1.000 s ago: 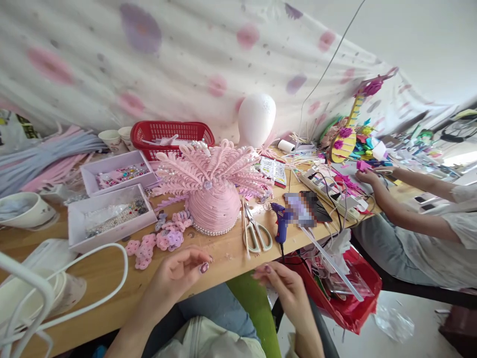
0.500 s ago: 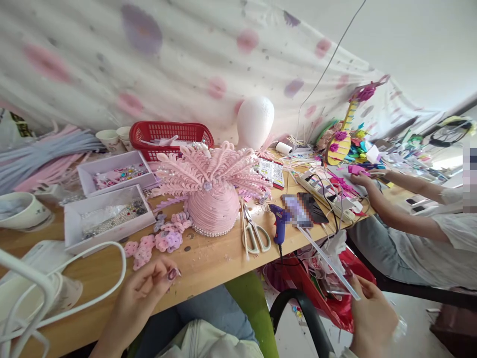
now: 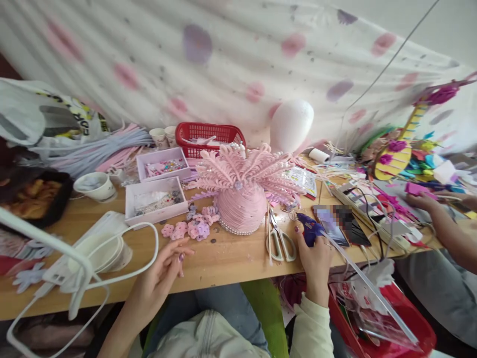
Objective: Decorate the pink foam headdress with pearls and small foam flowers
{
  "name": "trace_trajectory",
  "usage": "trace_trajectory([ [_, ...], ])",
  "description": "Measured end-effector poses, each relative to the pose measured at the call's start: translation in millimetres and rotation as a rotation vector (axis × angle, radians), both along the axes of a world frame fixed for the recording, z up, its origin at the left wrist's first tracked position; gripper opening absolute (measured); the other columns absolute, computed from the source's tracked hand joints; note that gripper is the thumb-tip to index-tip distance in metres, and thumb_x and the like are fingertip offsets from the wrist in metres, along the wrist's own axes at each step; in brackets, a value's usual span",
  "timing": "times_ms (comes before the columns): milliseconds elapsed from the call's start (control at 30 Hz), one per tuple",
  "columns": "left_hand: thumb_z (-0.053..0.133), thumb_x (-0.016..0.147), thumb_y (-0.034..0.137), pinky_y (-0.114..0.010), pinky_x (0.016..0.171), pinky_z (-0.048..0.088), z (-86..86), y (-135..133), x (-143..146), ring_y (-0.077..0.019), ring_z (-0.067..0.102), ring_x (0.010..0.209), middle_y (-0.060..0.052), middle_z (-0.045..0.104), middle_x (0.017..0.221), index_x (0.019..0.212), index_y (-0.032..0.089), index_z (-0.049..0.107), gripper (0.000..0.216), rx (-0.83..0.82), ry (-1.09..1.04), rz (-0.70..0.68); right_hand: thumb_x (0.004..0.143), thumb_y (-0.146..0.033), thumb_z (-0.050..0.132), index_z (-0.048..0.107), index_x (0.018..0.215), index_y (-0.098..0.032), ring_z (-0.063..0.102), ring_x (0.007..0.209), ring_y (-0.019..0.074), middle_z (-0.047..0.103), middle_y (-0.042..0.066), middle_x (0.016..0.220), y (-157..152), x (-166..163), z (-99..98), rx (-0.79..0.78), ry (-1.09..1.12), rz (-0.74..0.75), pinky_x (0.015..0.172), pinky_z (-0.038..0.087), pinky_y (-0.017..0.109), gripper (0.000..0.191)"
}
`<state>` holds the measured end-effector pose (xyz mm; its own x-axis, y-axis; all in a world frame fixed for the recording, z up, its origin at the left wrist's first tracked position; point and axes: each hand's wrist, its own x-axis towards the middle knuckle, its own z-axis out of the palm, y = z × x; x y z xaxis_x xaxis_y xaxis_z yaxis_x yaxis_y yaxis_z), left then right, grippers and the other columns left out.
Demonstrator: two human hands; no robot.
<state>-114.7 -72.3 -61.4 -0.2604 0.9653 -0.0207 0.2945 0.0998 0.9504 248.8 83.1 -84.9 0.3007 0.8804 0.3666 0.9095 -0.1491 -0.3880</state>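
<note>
My right hand (image 3: 313, 254) is wrapped round the handle of the blue glue gun (image 3: 311, 229) at the table's front edge, just right of the white-handled scissors (image 3: 279, 239). My left hand (image 3: 164, 271) rests on the wooden table (image 3: 231, 258) with its fingers loosely stretched and nothing in them, below a cluster of small pink and purple flowers (image 3: 191, 228). A pink domed headpiece with feathery fronds and a pearl rim (image 3: 242, 191) stands between the two hands, further back.
Two white trays of beads (image 3: 154, 199), a red basket (image 3: 208, 134) and a white foam head (image 3: 291, 125) stand behind. A phone (image 3: 330, 224) lies beside the glue gun. Another person's hand (image 3: 421, 201) works at the right. A red bin (image 3: 387, 318) hangs below the edge.
My right hand came up from the red bin below the table and took hold of the glue gun. My left hand opened and settled on the table. The camera turned left.
</note>
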Motion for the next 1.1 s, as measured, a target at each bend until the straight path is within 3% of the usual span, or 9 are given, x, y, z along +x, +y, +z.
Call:
trace_trajectory([
  [167,0.058,0.085,0.05,-0.024,0.054,0.048,4.7,17,0,-0.0135,0.057,0.048,0.0,0.075,0.069,0.083,0.023,0.072,0.03,0.045,0.231,0.177,0.084,-0.062,0.047,0.071,0.076,-0.013,0.064,0.07,0.0355,0.068,0.021,0.07,-6,1,11.6,0.022,0.068,-0.067,0.065,0.045,0.043,0.055],
  [233,0.06,0.083,0.049,-0.023,0.048,0.041,10.1,25,1,-0.012,0.05,0.042,0.003,0.062,0.048,0.057,0.023,0.062,0.037,0.088,0.358,0.244,0.081,-0.063,0.05,0.071,0.076,-0.014,0.067,0.075,0.0375,0.069,0.019,0.07,-22,3,22.0,0.047,0.13,-0.093,0.067,0.046,0.043,0.054],
  [300,0.056,0.086,0.048,-0.023,0.046,0.036,14.4,32,0,-0.0111,0.045,0.038,0.004,0.049,0.037,0.047,0.022,0.052,0.047,0.135,0.44,0.283,0.079,-0.065,0.055,0.072,0.077,-0.016,0.069,0.081,0.0377,0.071,0.017,0.072,-41,3,32.1,0.077,0.242,-0.073,0.07,0.048,0.043,0.053],
  [500,0.045,0.094,0.042,-0.023,0.055,0.045,16.1,36,-7,-0.0135,0.059,0.047,0.001,0.064,0.052,0.061,0.022,0.068,0.044,0.159,0.43,0.243,0.072,-0.069,0.068,0.071,0.073,-0.015,0.07,0.069,0.0314,0.072,0.013,0.067,-80,-14,43.9,0.185,0.581,-0.1,0.065,0.052,0.041,0.054],
  [600,0.043,0.094,0.037,-0.024,0.058,0.049,14.5,33,-11,-0.0153,0.063,0.052,0.001,0.066,0.055,0.097,0.02,0.076,0.038,0.151,0.409,0.196,0.07,-0.067,0.072,0.071,0.074,-0.014,0.069,0.063,0.0289,0.071,0.012,0.064,-80,-26,41.9,0.191,0.619,-0.042,0.061,0.053,0.04,0.053],
  [700,0.041,0.093,0.03,-0.024,0.064,0.054,13.0,31,-13,-0.0155,0.066,0.057,0.001,0.071,0.063,0.128,0.018,0.066,0.045,0.154,0.404,0.143,0.068,-0.064,0.076,0.073,0.078,-0.014,0.068,0.062,0.0274,0.073,0.011,0.067,-77,-35,38.9,0.18,0.651,0.04,0.063,0.053,0.04,0.051],
  [867,0.056,0.089,0.039,-0.026,0.062,0.057,13.2,33,-13,-0.0174,0.071,0.06,-0.003,0.08,0.081,0.098,0.025,0.08,0.03,0.257,0.433,0.251,0.066,-0.056,0.081,0.073,0.082,-0.013,0.069,0.065,0.0266,0.076,0.013,0.076,-82,-48,36.3,0.218,0.81,0.048,0.063,0.056,0.039,0.046],
  [1000,0.056,0.089,0.049,-0.026,0.054,0.054,14.1,37,-12,-0.0172,0.068,0.049,0.0,0.074,0.057,0.063,0.026,0.075,0.04,0.222,0.433,0.27,0.068,-0.052,0.081,0.072,0.076,-0.014,0.068,0.059,0.0252,0.074,0.011,0.067,-86,-49,31.0,0.195,0.824,0.117,0.056,0.056,0.036,0.039],
  [1100,0.049,0.092,0.046,-0.025,0.055,0.053,15.1,39,-14,-0.018,0.069,0.052,-0.001,0.071,0.055,0.064,0.024,0.073,0.043,0.213,0.443,0.231,0.066,-0.048,0.083,0.074,0.074,-0.014,0.07,0.059,0.0267,0.075,0.012,0.068,-87,-45,24.6,0.169,0.805,0.132,0.055,0.057,0.036,0.037],
])
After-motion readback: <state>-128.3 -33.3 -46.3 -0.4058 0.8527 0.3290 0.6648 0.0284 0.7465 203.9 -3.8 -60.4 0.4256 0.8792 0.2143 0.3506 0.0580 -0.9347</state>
